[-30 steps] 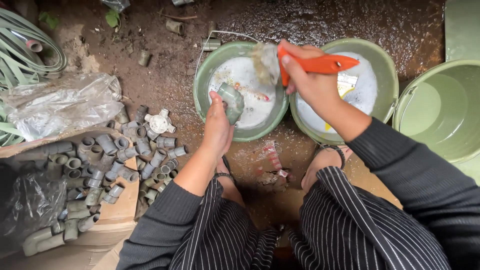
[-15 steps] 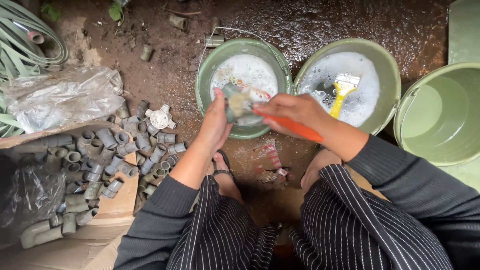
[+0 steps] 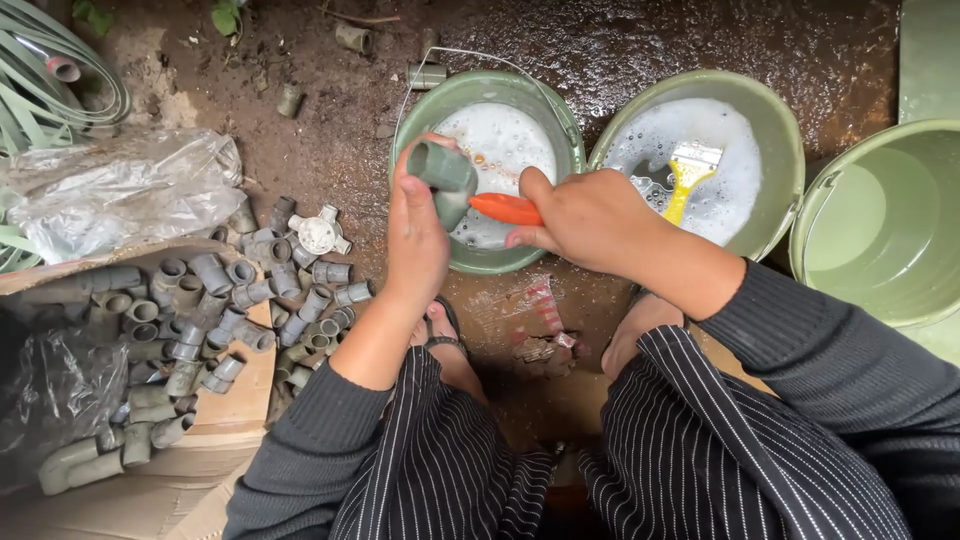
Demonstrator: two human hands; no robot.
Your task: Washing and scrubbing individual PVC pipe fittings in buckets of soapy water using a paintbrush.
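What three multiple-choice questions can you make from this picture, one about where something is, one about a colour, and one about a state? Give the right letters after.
1. Where is the yellow-handled brush?
A. In the foamy middle bucket
B. On the pile of grey fittings
C. In the left hand

2. What colour is the tool handle in the right hand?
A. Blue
B. Orange
C. White

3. What is the state of the grey pipe fitting over the left bucket?
A. Lying on the ground
B. Sunk under the foam
C. Gripped in the left hand

Answers: 1 A, the brush lies in the suds of that bucket; 2 B, the handle showing from the fist is orange; 3 C, the left hand's fingers wrap the fitting above the bucket.
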